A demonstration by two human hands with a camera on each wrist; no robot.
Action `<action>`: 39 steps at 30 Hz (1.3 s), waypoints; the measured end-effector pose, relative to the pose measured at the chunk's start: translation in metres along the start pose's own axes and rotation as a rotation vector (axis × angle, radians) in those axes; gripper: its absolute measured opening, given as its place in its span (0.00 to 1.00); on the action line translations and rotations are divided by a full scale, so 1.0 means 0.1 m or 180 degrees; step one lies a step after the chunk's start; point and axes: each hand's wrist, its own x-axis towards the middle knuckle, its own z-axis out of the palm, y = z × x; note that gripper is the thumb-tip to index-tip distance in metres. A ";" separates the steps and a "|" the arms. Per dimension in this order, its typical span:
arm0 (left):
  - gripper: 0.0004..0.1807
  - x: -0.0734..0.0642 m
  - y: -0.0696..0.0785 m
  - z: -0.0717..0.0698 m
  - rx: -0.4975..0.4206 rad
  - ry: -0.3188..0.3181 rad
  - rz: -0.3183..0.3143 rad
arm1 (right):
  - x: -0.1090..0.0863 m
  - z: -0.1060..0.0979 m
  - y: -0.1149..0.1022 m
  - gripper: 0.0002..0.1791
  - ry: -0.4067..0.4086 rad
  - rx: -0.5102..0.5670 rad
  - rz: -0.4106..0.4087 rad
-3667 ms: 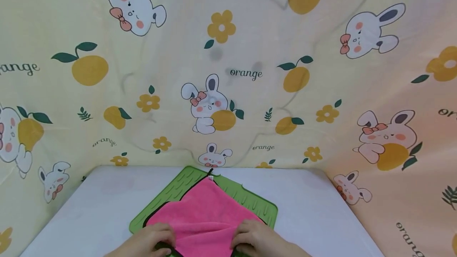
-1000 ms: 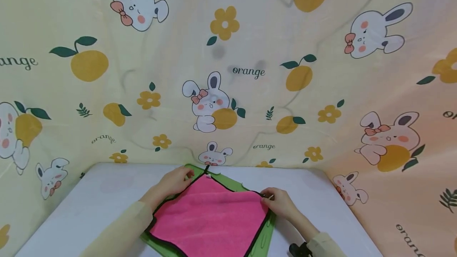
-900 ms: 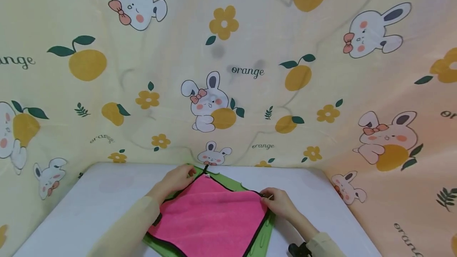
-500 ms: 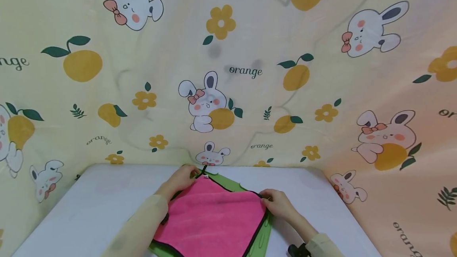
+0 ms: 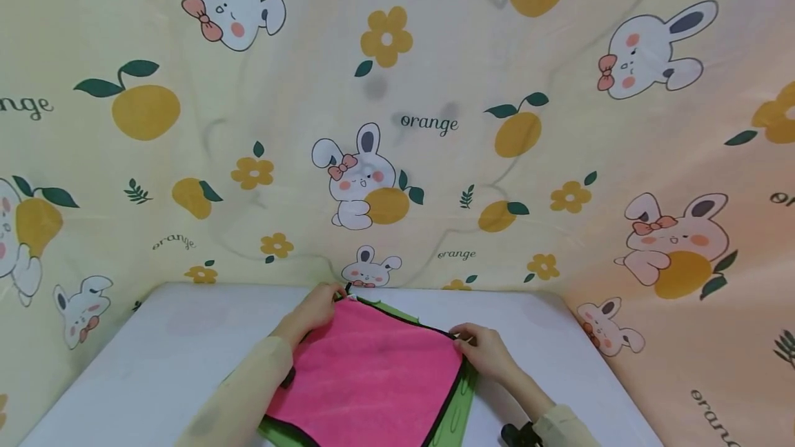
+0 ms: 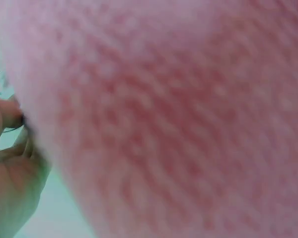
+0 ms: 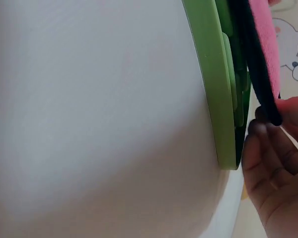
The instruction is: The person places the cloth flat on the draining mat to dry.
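Note:
A pink cloth (image 5: pixel 373 371) with black edging is spread cornerwise over a green ridged mat (image 5: pixel 456 409) in the head view. My left hand (image 5: pixel 318 308) pinches the cloth's far corner, near its small black loop and white tag. At the right corner, my right hand (image 5: pixel 487 352) grips the black edge between thumb and fingers. The right wrist view has that hand (image 7: pixel 283 183) holding the cloth corner (image 7: pixel 264 49) above the mat's end (image 7: pixel 216 94). In the left wrist view the blurred cloth (image 6: pixel 169 119) fills most of the picture, with the left hand (image 6: pixel 15 193) at its edge.
A white table (image 5: pixel 186 336) lies under the mat and reaches a curtain (image 5: pixel 435 185) printed with rabbits and oranges at back and sides. A black device (image 5: pixel 520 434) sits at my right wrist.
Both hands have gone from the cloth's near part to its far and right corners, and the cloth lies flatter. Lately my left hand slid along the edge and took hold of the far corner.

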 end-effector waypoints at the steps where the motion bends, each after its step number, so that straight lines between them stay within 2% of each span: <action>1: 0.17 -0.01 -0.01 0.00 -0.0002 0.0054 -0.0044 | 0.01 0.01 0.00 0.10 0.0047 0.0006 0.0012; 4: 0.15 -0.02 -0.03 -0.02 0.0031 0.0236 -0.0102 | 0.06 0.04 -0.02 0.10 0.0155 0.0023 0.0027; 7: 0.13 -0.03 -0.05 -0.02 0.0055 0.0322 -0.0089 | 0.11 0.06 -0.02 0.09 0.0186 -0.0009 0.0004; 15: 0.08 -0.06 -0.10 0.04 0.0127 0.0172 -0.0123 | 0.13 0.07 0.02 0.08 0.0007 -0.0238 -0.0058; 18: 0.08 -0.08 -0.12 0.03 0.0165 0.0156 -0.0147 | 0.09 0.07 -0.01 0.09 0.0073 -0.0235 -0.0073; 21: 0.10 -0.15 -0.13 -0.01 0.0258 0.0202 -0.0086 | 0.02 0.05 -0.10 0.09 0.0149 -0.0225 -0.0233; 24: 0.11 -0.24 -0.15 -0.08 0.0367 0.0301 0.0134 | -0.08 0.03 -0.23 0.09 0.0126 -0.0166 -0.0543; 27: 0.11 -0.39 -0.13 -0.17 0.0400 0.0376 0.0406 | -0.20 0.05 -0.39 0.08 -0.0032 -0.0055 -0.0883; 30: 0.12 -0.56 -0.07 -0.26 0.0397 0.0357 0.0553 | -0.32 0.10 -0.55 0.07 -0.0287 0.0094 -0.1168; 34: 0.12 -0.83 -0.01 -0.38 0.0409 0.0234 0.0610 | -0.50 0.21 -0.71 0.07 -0.0737 0.0332 -0.1522; 39: 0.10 -1.16 -0.04 -0.50 0.0347 -0.0014 0.0698 | -0.67 0.34 -0.83 0.07 -0.1284 0.0372 -0.1947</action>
